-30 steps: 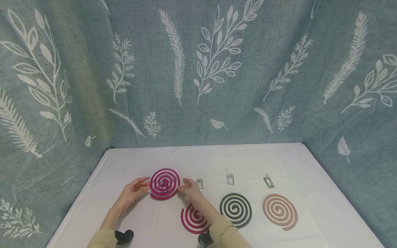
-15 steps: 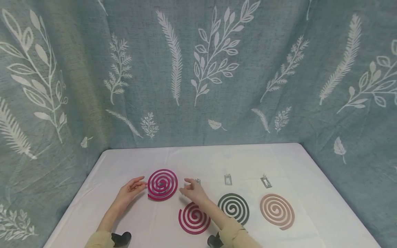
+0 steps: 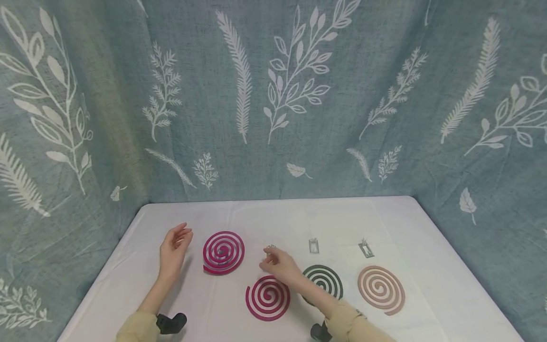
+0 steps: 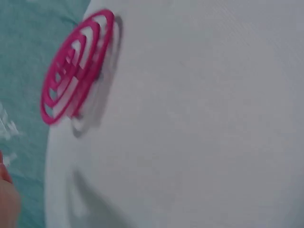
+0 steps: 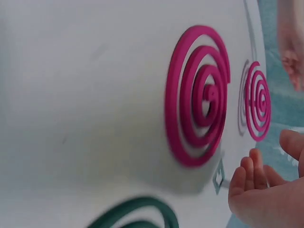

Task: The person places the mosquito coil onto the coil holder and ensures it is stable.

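Observation:
A magenta mosquito coil sits raised above the white table, its shadow beneath it in the right wrist view. My left hand hovers left of this coil, fingers relaxed and holding nothing. My right hand is over a small metal coil stand, fingers loosely bent with nothing between them. In the head view the hand covers most of that stand. A second magenta coil lies flat just in front of my right hand. The right forearm partly hides a dark green coil.
A tan coil lies on the right of the white table. Behind the coils lie two more metal stands, one upright in the view and one slanted. A patterned blue-green curtain surrounds the table's back and sides.
Both hands have left the edges of the raised magenta coil. My left hand has drawn back to the left and up; my right hand has moved right, over the nearest stand.

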A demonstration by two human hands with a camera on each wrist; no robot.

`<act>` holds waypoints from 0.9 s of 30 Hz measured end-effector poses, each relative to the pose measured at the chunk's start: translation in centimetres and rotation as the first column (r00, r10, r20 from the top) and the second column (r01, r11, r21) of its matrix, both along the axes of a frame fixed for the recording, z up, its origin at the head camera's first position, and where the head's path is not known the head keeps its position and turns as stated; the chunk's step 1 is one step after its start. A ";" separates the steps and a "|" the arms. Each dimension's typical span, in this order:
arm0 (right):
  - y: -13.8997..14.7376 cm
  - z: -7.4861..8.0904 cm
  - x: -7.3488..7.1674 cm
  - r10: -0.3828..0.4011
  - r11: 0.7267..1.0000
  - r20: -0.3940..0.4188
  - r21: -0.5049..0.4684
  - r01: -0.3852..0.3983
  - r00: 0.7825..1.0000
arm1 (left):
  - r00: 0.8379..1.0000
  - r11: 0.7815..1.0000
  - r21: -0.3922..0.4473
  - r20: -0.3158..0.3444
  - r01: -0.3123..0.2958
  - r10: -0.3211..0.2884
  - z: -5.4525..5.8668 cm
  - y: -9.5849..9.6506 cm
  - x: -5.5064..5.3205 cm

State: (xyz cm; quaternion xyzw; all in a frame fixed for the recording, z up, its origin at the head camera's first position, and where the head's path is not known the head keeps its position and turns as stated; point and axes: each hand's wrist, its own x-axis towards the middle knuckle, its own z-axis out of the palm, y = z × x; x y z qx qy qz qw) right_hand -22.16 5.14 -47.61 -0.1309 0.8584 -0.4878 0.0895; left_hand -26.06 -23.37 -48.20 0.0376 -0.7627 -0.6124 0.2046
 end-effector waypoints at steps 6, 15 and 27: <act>2.2 0.5 0.3 0.014 0.997 -0.021 0.081 -0.012 1.000 | 0.975 0.951 -0.252 -0.076 0.181 -0.206 2.6 2.3 0.1; 5.0 1.0 1.3 0.109 0.981 -0.013 0.160 -0.105 0.994 | 0.835 0.709 -0.487 0.083 0.510 -0.544 3.3 5.6 0.7; 6.9 0.6 2.6 0.262 0.885 -0.050 0.411 -0.219 0.964 | 0.523 0.261 -0.537 0.422 0.802 -0.740 2.8 8.4 1.7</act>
